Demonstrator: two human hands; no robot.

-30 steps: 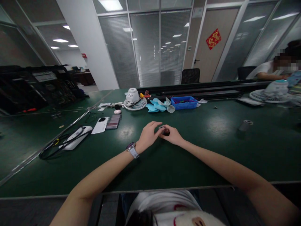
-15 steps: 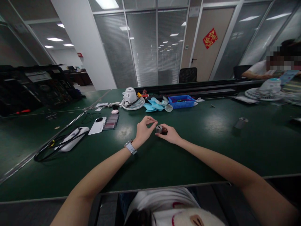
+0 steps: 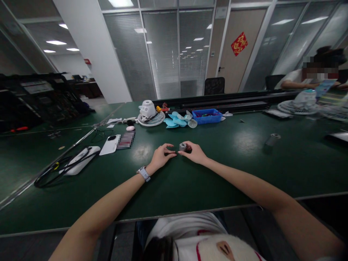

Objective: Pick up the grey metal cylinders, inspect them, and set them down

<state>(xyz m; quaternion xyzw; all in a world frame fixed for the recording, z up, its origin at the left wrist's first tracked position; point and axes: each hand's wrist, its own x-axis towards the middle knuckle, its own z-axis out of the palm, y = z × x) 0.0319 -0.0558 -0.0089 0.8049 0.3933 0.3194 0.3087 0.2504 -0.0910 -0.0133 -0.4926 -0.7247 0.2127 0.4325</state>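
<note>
Between the thumb and fingers of my right hand point(image 3: 196, 153) stands a small grey metal cylinder point(image 3: 182, 147), upright at the table's middle, with small dark details on its top face. My left hand point(image 3: 161, 156) is just left of it, wearing a watch at the wrist. Its thumb and fingers are apart, with a gap between them and the cylinder, and nothing shows in them. Farther right on the green table point(image 3: 168, 192) stands a second, similar grey cylinder point(image 3: 272, 140).
Beyond my hands lie light-blue fan blades point(image 3: 176, 120), a white fan head point(image 3: 148, 110) and a blue bin point(image 3: 207, 116) of small parts. A white phone point(image 3: 109, 145) and a cabled white device point(image 3: 83, 161) lie left. Another person point(image 3: 293, 80) sits at far right.
My left hand has moved down and left, from the cylinder's upper edge to beside it, and its fingers have spread. My right hand stays at the cylinder. The view has shifted slightly.
</note>
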